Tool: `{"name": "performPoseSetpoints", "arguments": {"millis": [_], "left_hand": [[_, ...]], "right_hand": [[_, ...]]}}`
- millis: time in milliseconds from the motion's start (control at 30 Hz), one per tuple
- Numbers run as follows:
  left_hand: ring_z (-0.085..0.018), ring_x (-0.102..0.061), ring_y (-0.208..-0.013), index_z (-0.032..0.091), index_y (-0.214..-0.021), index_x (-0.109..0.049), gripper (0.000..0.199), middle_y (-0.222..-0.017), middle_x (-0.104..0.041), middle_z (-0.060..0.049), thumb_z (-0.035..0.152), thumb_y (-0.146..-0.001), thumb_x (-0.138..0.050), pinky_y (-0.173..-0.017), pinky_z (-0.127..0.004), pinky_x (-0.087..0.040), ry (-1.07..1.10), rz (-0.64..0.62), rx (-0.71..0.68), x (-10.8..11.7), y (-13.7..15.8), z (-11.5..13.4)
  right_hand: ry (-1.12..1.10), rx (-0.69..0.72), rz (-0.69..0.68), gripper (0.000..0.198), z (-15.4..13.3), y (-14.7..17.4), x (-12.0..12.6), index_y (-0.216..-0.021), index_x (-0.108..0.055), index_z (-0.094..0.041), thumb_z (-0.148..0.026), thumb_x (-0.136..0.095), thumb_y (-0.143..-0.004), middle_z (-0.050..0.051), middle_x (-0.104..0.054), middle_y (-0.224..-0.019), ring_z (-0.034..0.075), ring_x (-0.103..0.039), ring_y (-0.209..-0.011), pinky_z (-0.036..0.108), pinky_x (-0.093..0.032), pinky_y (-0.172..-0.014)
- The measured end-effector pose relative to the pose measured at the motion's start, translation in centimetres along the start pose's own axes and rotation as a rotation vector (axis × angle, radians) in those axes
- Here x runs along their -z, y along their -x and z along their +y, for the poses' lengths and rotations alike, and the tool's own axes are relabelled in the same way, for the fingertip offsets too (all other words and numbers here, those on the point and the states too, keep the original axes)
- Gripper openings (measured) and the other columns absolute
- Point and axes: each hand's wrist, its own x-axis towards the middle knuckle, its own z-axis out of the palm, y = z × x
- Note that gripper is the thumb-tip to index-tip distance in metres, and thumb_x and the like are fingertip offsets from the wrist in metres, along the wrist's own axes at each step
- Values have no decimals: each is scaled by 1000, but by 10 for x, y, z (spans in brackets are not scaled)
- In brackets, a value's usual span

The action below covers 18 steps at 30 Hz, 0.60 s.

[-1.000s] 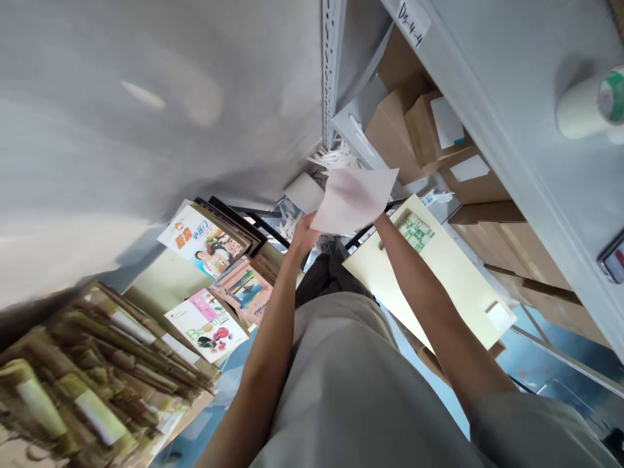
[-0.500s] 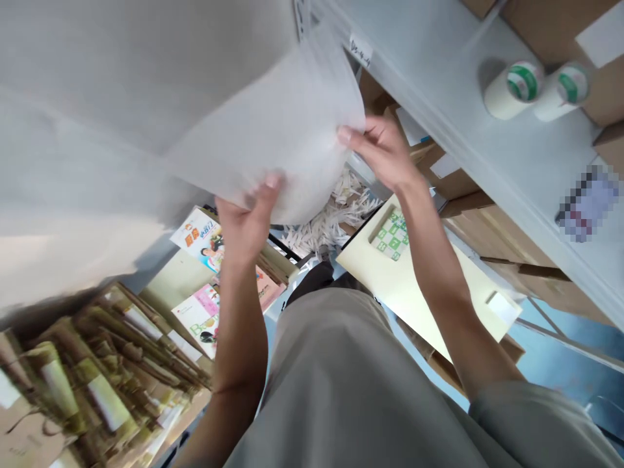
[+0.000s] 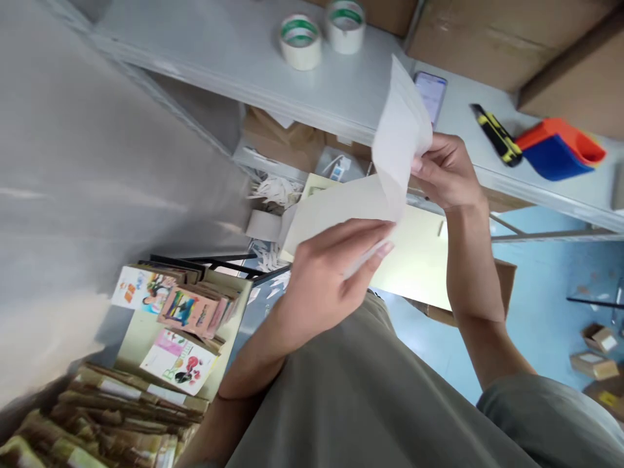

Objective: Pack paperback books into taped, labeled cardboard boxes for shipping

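A white sheet of paper [image 3: 397, 130] is held bent between my two hands, its upper part standing up and curling, its lower part reaching left. My left hand [image 3: 324, 286] is closed, its thumb and fingers pinching the paper near its lower edge. Higher and to the right, my right hand [image 3: 451, 172] pinches the paper's right edge between thumb and fingers. I cannot tell whether it is one sheet or more. Below the paper lies a cream-coloured panel [image 3: 419, 260], partly covered by it. White paper strips [image 3: 275, 192] are heaped beyond its left end.
On the grey shelf [image 3: 219, 62] stand two tape rolls [image 3: 302, 52], a phone [image 3: 431, 94], a utility knife [image 3: 497, 136] and an orange-and-blue object [image 3: 560, 153]. Booklets [image 3: 192, 309] and bundled brown packets [image 3: 121, 403] lie at left. Cardboard boxes [image 3: 595, 364] sit on the floor.
My view has swung to the right, bringing the knife and the orange-and-blue object in. The paper, spread wide before, is now bent up between my hands, which are closer together.
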Motion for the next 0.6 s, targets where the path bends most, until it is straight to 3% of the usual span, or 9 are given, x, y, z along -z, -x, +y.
{"name": "performPoseSetpoints", "arguments": {"millis": [67, 167, 333, 400, 467, 533, 600], "left_hand": [[-23, -82, -134, 24, -155, -73, 41, -146, -84, -7, 19, -117, -59, -112, -32, -70, -17, -131, -48, -57, -5, 8], [-24, -79, -139, 21, -164, -66, 56, -163, -74, -10, 8, -111, -55, -108, -36, -73, -112, -326, -50, -149, -6, 6], [-32, -75, -145, 12, -171, -61, 67, -175, -61, -22, 1, -105, -53, -94, -35, -75, -346, -625, 0, -271, 7, -5], [-33, -73, -147, 9, -172, -59, 66, -177, -57, -25, 2, -108, -49, -93, -37, -75, -404, -714, -7, -305, 16, -5], [-34, -70, -151, 9, -174, -56, 64, -180, -53, -26, 6, -111, -47, -95, -39, -74, -435, -803, -19, -331, 27, -5], [-37, -62, -160, 10, -178, -52, 63, -185, -46, -26, 17, -115, -53, -101, -42, -72, -429, -894, -30, -348, 39, -9], [-43, -48, -171, 11, -183, -44, 80, -190, -35, -25, 40, -113, -70, -114, -48, -67, -387, -963, -31, -353, 52, -21]], "right_hand": [[6, -15, -11, 62, 14, 40, 45, -114, -87, -22, -78, -93, -88, 3, -88, -124, 37, -80, -136, 53, -73, -107], [24, -135, 98, 66, 28, 106, 94, -136, -82, -31, -79, -90, -92, 6, -85, -138, 36, -76, -143, 56, -68, -118], [47, -397, 360, 83, 57, 223, 125, -162, -65, -35, -94, -55, -104, 13, -74, -160, 34, -71, -150, 52, -67, -115], [86, -468, 434, 85, 79, 260, 125, -167, -59, -32, -87, -67, -102, 15, -76, -156, 34, -75, -144, 52, -67, -114], [127, -551, 532, 90, 110, 288, 123, -165, -60, -26, -75, -84, -94, 16, -83, -139, 33, -81, -128, 53, -67, -110], [165, -661, 630, 89, 146, 308, 123, -159, -63, -19, -65, -90, -87, 14, -86, -118, 32, -83, -110, 53, -68, -104], [205, -770, 684, 82, 183, 322, 124, -152, -65, -15, -57, -87, -85, 13, -86, -108, 30, -83, -100, 51, -68, -98]]}}
